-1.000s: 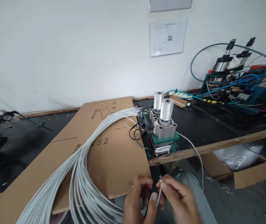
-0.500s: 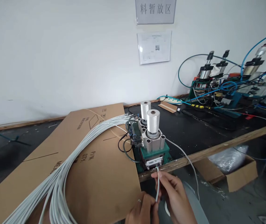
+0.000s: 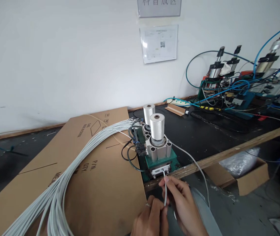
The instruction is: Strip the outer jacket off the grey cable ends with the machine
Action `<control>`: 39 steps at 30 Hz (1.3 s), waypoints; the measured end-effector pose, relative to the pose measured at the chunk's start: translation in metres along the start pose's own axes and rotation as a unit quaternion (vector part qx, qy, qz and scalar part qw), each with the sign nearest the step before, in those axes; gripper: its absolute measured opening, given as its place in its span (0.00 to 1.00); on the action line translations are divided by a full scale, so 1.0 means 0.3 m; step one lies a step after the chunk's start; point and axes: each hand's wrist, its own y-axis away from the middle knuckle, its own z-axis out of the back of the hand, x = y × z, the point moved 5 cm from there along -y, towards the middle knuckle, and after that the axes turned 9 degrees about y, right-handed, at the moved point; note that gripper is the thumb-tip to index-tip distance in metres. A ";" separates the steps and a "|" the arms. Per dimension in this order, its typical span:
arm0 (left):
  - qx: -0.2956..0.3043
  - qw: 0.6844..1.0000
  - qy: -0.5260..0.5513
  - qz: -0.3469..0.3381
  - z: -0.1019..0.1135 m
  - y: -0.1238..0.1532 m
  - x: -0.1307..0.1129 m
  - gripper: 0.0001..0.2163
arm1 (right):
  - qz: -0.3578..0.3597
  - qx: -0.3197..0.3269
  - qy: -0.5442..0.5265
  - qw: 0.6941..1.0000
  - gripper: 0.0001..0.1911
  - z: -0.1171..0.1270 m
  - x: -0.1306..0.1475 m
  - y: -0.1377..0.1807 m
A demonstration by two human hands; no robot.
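Note:
Pinched between the thumb and fingers of my right hand [image 3: 179, 200] is a white cable [image 3: 165, 193], just behind its front end. That end reaches the slot at the front of a small pneumatic machine [image 3: 157, 147] with two knurled silver cylinders on a green base. Lower down, my left hand [image 3: 151, 216], with a ring on one finger, is closed around the same cable. Left of the machine, a large bundle of white cables [image 3: 81, 157] curves over a flat cardboard sheet [image 3: 105, 193].
More pneumatic machines [image 3: 216, 72] with blue hoses stand at the back right of the black bench [image 3: 204, 134]. A power strip [image 3: 179, 103] lies by the wall. Below the bench's wooden edge [image 3: 218, 160] is an open carton [image 3: 250, 177] holding clear plastic.
The cable's front end has moved forward into the machine's front slot, with both hands following slightly upward. The view has shifted a little.

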 end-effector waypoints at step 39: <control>0.021 0.999 0.035 0.010 0.009 -0.018 -0.005 0.12 | -0.052 0.035 -0.070 0.996 0.24 -0.005 -0.017 -0.005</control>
